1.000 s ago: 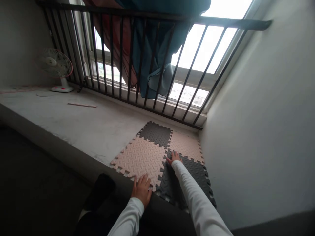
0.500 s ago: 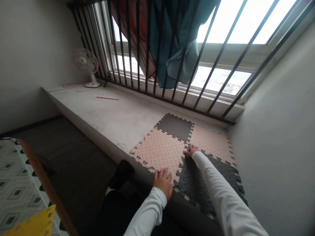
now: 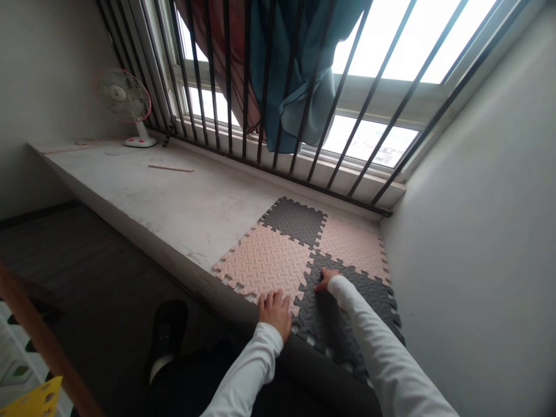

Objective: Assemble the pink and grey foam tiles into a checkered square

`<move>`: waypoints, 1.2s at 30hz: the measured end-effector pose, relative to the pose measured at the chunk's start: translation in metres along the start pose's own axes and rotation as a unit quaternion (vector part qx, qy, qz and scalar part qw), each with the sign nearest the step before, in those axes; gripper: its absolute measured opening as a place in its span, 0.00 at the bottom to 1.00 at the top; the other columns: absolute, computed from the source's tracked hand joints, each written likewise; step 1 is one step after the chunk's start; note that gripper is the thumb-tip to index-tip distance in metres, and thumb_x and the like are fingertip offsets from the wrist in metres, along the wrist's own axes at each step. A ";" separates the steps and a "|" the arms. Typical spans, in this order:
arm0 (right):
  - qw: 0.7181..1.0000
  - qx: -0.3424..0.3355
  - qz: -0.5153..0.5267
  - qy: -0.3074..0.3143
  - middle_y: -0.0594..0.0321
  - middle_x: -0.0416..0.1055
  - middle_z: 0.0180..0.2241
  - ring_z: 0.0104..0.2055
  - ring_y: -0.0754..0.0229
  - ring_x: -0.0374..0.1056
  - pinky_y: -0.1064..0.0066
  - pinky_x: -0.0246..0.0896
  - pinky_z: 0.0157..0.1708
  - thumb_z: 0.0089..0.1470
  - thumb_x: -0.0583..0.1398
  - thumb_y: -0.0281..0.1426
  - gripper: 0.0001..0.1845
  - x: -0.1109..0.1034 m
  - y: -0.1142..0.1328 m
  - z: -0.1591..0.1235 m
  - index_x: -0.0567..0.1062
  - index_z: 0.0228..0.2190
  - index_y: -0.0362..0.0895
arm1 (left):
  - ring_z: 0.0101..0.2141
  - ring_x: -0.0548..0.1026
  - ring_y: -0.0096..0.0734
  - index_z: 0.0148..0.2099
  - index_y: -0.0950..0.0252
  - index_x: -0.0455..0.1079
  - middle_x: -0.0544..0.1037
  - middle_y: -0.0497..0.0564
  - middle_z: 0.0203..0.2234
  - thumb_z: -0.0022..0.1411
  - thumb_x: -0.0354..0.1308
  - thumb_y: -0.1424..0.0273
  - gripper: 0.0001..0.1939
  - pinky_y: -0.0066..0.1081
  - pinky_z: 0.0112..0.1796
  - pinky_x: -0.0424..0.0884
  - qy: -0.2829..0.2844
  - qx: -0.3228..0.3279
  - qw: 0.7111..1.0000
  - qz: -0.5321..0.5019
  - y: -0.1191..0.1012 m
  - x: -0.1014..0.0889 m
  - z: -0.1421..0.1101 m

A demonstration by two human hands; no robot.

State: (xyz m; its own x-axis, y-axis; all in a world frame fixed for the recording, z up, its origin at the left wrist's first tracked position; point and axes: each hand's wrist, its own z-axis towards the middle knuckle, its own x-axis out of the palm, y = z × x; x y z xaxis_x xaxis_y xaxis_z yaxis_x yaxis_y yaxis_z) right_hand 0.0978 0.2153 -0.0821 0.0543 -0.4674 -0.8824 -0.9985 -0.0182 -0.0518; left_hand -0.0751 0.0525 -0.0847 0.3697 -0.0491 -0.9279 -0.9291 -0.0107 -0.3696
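Foam puzzle tiles (image 3: 294, 221) are lying in a two-by-two checkerboard on my window ledge (image 3: 174, 214), lower center of frame.
So my left hand (image 3: 275, 313) is resting open, palm down, on the near edge of the front peach tile (image 3: 260, 260), and my right hand (image 3: 328, 279) is sitting loosely open, fingers a bit bent, on the front dark gray tile (image 3: 324, 318), with my sleeve (image 3: 382, 330) covering part of it. The pink-rimmed fan (image 3: 119, 97) is standing upper left, by the railing (image 3: 228, 81).
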 end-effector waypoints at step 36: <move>0.994 0.078 0.055 -0.055 0.48 0.46 0.57 0.58 0.47 0.43 0.58 0.46 0.51 0.46 0.53 0.44 0.35 0.052 -0.039 -0.107 0.53 0.54 0.44 | 0.41 0.64 0.38 0.41 0.60 0.68 0.70 0.54 0.37 0.50 0.48 0.73 0.15 0.35 0.39 0.57 -0.017 -0.033 0.999 0.029 0.023 -0.013 -0.009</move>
State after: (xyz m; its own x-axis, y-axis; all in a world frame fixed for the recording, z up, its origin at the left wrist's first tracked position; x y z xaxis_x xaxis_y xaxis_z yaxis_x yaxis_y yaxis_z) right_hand 0.1390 0.0972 -0.0765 -0.0461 -0.3592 -0.9321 -0.9856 0.1682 -0.0160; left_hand -0.1018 0.0434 -0.0806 0.3142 -0.0170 -0.9492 -0.9471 -0.0753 -0.3121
